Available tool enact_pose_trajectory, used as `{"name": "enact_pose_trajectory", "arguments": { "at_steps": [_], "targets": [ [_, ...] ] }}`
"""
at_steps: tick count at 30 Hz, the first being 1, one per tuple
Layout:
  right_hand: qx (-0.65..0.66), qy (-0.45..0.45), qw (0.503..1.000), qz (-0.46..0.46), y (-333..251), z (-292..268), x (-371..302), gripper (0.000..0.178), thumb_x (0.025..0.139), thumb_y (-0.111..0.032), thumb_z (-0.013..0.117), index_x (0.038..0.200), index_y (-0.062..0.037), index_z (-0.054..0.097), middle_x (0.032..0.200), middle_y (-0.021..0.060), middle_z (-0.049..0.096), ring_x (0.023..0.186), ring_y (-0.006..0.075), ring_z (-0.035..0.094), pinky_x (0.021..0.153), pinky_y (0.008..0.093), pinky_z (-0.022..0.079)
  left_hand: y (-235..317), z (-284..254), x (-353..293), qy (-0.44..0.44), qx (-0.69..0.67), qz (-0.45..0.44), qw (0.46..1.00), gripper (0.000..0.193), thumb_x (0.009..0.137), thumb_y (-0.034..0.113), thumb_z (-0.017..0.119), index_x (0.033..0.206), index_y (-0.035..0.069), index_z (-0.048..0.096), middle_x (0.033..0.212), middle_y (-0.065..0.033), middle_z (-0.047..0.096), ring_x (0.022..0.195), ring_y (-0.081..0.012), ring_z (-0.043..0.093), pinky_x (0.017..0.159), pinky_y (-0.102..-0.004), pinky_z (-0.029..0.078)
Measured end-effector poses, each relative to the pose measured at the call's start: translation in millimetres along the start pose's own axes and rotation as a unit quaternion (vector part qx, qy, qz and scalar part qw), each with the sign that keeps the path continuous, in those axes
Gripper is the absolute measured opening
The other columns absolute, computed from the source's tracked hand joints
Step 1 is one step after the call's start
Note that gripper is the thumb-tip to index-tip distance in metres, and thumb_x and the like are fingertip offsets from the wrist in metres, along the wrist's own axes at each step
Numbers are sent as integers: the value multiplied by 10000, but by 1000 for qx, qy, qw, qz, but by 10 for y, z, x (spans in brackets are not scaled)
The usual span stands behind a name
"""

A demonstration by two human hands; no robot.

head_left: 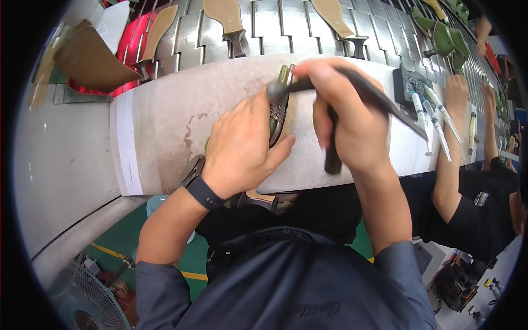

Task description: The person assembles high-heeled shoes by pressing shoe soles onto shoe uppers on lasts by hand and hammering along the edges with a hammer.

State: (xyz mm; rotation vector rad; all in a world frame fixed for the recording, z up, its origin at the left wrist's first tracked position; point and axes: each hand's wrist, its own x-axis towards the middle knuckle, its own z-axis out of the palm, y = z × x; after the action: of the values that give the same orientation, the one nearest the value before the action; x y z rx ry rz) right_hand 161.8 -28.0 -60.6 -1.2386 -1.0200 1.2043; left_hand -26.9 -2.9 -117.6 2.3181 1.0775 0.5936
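Note:
My left hand (239, 135) is wrapped over a green and grey heeled shoe (279, 113), holding it on its side on the pale bench. Its tan sole edge faces right, and a glittery band shows beside my fingers. Most of the shoe is hidden under that hand; a dark heel (192, 169) pokes out by the wrist. My right hand (352, 113) is closed round a dark hammer (379, 98), slightly blurred. The hammer's round face is right at the shoe's upper edge, close to my left fingertips, and its long pointed tail stretches to the right.
Several syringes (434, 124) lie at the right beside a dark block (410, 85). Beyond the bench (159, 132), a slatted metal conveyor (269, 27) carries several upturned shoes (228, 22). A co-worker's arm (452, 137) rests on the bench's right end. A fan (82, 297) stands at lower left.

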Motion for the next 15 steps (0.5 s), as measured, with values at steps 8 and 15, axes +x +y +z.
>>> {"name": "enact_pose_trajectory", "arguments": {
  "at_steps": [8, 15],
  "targets": [
    [111, 109, 981, -119, -87, -93, -289, 321, 1060, -251, 629, 1102, 52, 725, 523, 11, 515, 398, 84, 453, 409, 249, 370, 33, -100, -22, -39, -19, -58, 997, 785, 871, 240, 804, 1507, -38, 437, 1260, -290, 668, 1156, -487, 645, 995, -503, 519],
    [9, 54, 998, 32, 165, -54, 135, 335, 1044, -309, 619, 1047, 1, 747, 524, 5, 506, 409, 104, 452, 430, 273, 371, -9, -45, -55, -6, 16, -29, 999, 754, 859, 291, 787, 1459, -28, 462, 1095, -275, 700, 1036, -469, 679, 888, -552, 541]
  ]
}}
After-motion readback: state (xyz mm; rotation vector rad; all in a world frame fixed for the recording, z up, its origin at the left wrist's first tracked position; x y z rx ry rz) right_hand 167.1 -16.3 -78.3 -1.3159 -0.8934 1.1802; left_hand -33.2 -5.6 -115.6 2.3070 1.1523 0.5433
